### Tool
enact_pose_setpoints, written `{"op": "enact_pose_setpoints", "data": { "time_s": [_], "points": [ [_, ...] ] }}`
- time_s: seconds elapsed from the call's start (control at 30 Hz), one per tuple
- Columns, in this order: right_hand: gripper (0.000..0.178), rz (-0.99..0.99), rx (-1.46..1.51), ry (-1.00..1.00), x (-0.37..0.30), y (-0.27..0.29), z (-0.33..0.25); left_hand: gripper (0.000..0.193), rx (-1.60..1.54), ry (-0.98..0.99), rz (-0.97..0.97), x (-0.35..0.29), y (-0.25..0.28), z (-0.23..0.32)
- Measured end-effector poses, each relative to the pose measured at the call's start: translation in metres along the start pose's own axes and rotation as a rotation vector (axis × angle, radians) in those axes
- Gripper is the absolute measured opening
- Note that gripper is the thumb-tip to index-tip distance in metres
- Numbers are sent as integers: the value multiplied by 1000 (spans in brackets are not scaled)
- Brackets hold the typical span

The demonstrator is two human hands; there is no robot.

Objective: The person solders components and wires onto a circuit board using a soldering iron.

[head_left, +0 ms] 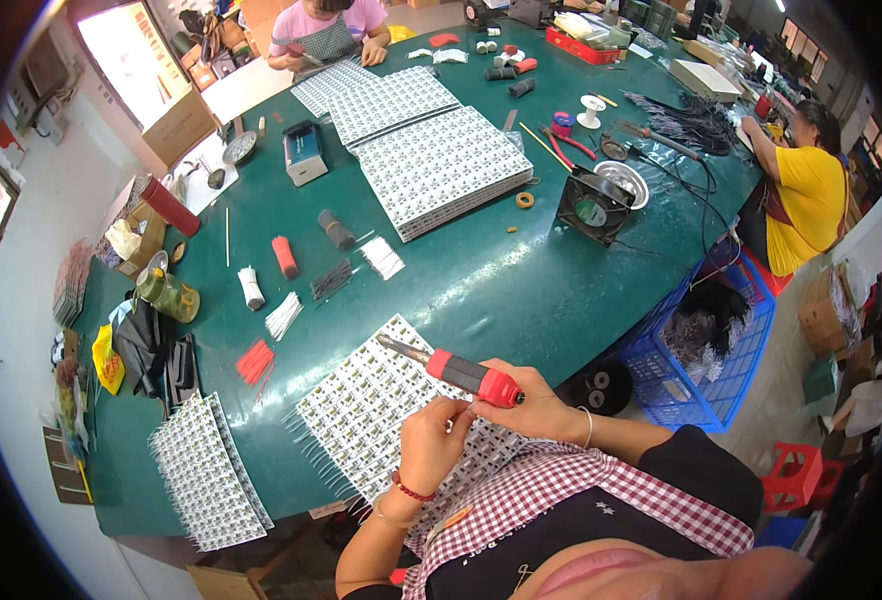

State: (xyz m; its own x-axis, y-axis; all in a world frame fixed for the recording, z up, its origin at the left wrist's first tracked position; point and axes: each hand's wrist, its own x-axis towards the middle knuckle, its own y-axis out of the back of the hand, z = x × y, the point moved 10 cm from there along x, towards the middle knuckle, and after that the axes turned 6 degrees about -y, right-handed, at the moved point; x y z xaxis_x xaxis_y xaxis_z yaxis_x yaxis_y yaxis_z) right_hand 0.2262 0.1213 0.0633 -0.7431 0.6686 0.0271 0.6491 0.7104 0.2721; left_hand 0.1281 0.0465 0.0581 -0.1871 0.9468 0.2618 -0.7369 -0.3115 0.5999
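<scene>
My right hand (536, 402) is closed round a red-and-black hand tool (469, 376) with a long metal nose that points to the upper left. Close beside it, the fingertips of my left hand (433, 440) are pinched together near the tool's handle end. Something thin may be between them, too small to make out. Under both hands lies a white sheet of small circuit boards (356, 400), with thin wires sticking out along its left edge. My forearm and the apron hide its near corner.
Bundles of red wires (255, 362), white wires (284, 316) and black wires (332, 279) lie left of centre. Further off are a stack of board sheets (441, 175) and a small fan (593, 205). A blue crate (706, 370) stands at right. Two people sit across the table.
</scene>
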Motion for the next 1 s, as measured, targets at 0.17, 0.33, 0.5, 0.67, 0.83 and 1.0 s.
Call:
{"op": "enact_pose_setpoints", "data": {
  "time_s": [0.17, 0.33, 0.5, 0.67, 0.83, 1.0],
  "points": [
    [43, 13, 24, -57, 0, 0, 8, 10, -159, 146, -46, -3, -4, -7],
    [44, 27, 41, -84, -1, -1, 14, 11, -169, 172, -41, -3, -5, -7],
    [43, 13, 74, -81, -1, -2, 14, 13, -200, 170, -30, -4, -7, -11],
    [39, -39, 95, -68, 1, -3, 4, 12, -168, 203, -71, -6, -8, -13],
    [36, -2, 57, -90, 0, 5, 5, 12, -155, 197, -80, -4, -9, -10],
    [39, -87, 215, -241, 0, 2, 26, 12, -143, 195, -96, -4, -12, -12]
  ]
}}
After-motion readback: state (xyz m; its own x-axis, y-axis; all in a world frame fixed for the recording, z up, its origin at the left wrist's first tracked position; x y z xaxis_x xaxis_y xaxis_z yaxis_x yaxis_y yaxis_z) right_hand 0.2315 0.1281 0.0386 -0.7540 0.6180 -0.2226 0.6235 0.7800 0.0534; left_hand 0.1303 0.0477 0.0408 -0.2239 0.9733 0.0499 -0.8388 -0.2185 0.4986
